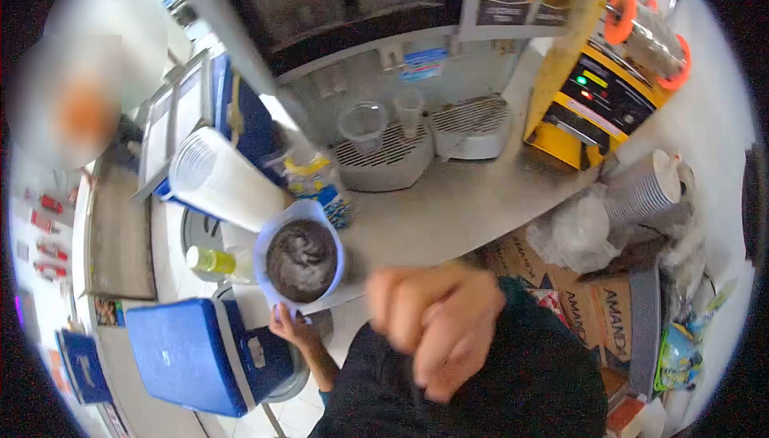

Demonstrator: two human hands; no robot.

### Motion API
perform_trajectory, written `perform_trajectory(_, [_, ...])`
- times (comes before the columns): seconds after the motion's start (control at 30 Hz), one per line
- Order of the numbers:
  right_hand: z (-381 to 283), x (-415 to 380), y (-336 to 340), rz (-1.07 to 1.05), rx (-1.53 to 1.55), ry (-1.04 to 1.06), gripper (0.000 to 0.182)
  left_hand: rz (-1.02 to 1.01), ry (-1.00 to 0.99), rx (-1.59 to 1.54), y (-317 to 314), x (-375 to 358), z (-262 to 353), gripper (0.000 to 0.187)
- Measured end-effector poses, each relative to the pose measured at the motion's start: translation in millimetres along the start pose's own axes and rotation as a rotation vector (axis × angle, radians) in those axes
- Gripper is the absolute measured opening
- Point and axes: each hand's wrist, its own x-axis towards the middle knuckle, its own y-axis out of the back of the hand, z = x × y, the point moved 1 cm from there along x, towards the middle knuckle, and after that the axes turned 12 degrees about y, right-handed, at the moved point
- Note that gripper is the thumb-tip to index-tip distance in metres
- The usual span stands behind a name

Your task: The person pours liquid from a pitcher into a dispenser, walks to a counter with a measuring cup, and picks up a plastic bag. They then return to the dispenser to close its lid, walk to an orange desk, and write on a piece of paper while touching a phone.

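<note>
Head view: left hand (290, 327) closed around the near rim of a white pitcher (301, 258) of dark mixture at the steel counter's (448, 206) edge, while the right hand (436, 326), blurred, curls loosely, holding nothing visible.

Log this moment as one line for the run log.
left hand: grips rim of white jug of dark brown mix at grey counter edge | right hand: raised, fist closed, blurred, holds nothing visible

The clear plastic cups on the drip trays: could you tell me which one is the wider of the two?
The left cup is the wider one, a squat tub with a broad rim. The right cup beside it is slimmer and narrower, standing near the gap between the two drip trays.
</note>
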Motion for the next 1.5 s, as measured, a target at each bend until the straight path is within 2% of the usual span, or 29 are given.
perform_trajectory(0.07, [-15,-4,35,-0.337,-0.072,-0.156,0.016,0.104,0.018,0.003,-21,-16,21,0.028])
perform_trajectory(0.1, [-17,-6,47,-0.406,-0.032,-0.179,0.017,0.051,0.101,-0.03,-21,-19,26,0.03])
perform_trajectory(0.13, [-21,-10,68,-0.596,0.07,-0.33,0.03,0.037,0.098,-0.076,-23,-22,25,0.031])
perform_trajectory(0.2, [-25,-33,96,-0.508,0.11,-0.679,0.048,0.052,0.108,-0.146,-27,-26,15,0.033])
perform_trajectory(0.27, [-7,-83,141,-0.349,-0.076,-0.918,0.066,-0.002,0.127,-0.158,-28,-32,16,0.032])
perform_trajectory(0.33, [19,-116,156,-0.162,-0.21,-0.897,0.079,-0.03,0.14,-0.159,-32,-39,17,0.033])
perform_trajectory(0.43, [54,-158,171,-0.076,-0.175,-1.047,0.087,-0.035,0.09,-0.148,-44,-49,32,0.035])
perform_trajectory(0.5, [75,-181,177,-0.249,-0.193,-1.025,0.095,0.005,0.085,-0.125,-53,-57,48,0.036])
perform_trajectory(0.53, [80,-182,174,-0.338,-0.202,-1.011,0.1,-0.045,0.018,-0.134,-54,-58,52,0.034])
perform_trajectory(0.57, [83,-184,172,-0.299,-0.123,-1.092,0.103,-0.034,-0.007,-0.163,-57,-59,57,0.031])
perform_trajectory(0.63, [88,-182,163,-0.222,0.037,-1.252,0.11,-0.041,0.07,-0.153,-63,-65,78,0.028])
perform_trajectory(0.73, [108,-191,163,-0.184,0.117,-1.28,0.113,-0.142,0.038,-0.24,-73,-74,109,0.025])
perform_trajectory(0.77, [108,-189,161,-0.132,0.147,-1.229,0.111,-0.149,0.036,-0.247,-79,-77,120,0.025])
perform_trajectory(0.8, [103,-176,154,-0.079,0.177,-1.176,0.11,0.027,0.049,-0.274,-98,-83,139,0.032])
perform_trajectory(0.83, [98,-162,148,-0.024,0.209,-1.123,0.109,0.049,0.069,-0.342,-103,-84,147,0.034])
perform_trajectory(0.9, [91,-134,141,-0.115,0.173,-1.024,0.104,-0.014,0.005,-0.255,-111,-89,168,0.035])
perform_trajectory(0.93, [87,-120,140,-0.155,0.151,-0.969,0.102,0.037,0.023,-0.24,-120,-94,181,0.035])
perform_trajectory(1.07, [63,-67,136,-0.03,0.242,-0.886,0.097,0.054,-0.008,-0.308,-151,-106,225,0.033])
perform_trajectory(1.1, [56,-52,138,-0.039,0.22,-0.845,0.09,0.057,0.024,-0.342,-155,-107,234,0.033])
perform_trajectory(1.17, [48,-26,142,-0.06,0.178,-0.764,0.078,-0.138,-0.074,-0.287,-164,-109,251,0.032])
perform_trajectory(1.27, [42,10,149,-0.016,0.247,-0.803,0.075,-0.171,-0.142,-0.251,-190,-117,284,0.03])
perform_trajectory(1.37, [29,55,154,-0.015,0.332,-0.813,0.084,-0.368,-0.165,-0.247,-212,-121,314,0.03])
perform_trajectory(1.4, [27,68,156,-0.049,0.293,-0.762,0.08,-0.458,-0.181,-0.237,-219,-120,323,0.03])
perform_trajectory(1.5, [24,100,161,-0.111,0.253,-0.648,0.07,-0.55,-0.234,-0.194,-241,-120,349,0.027])
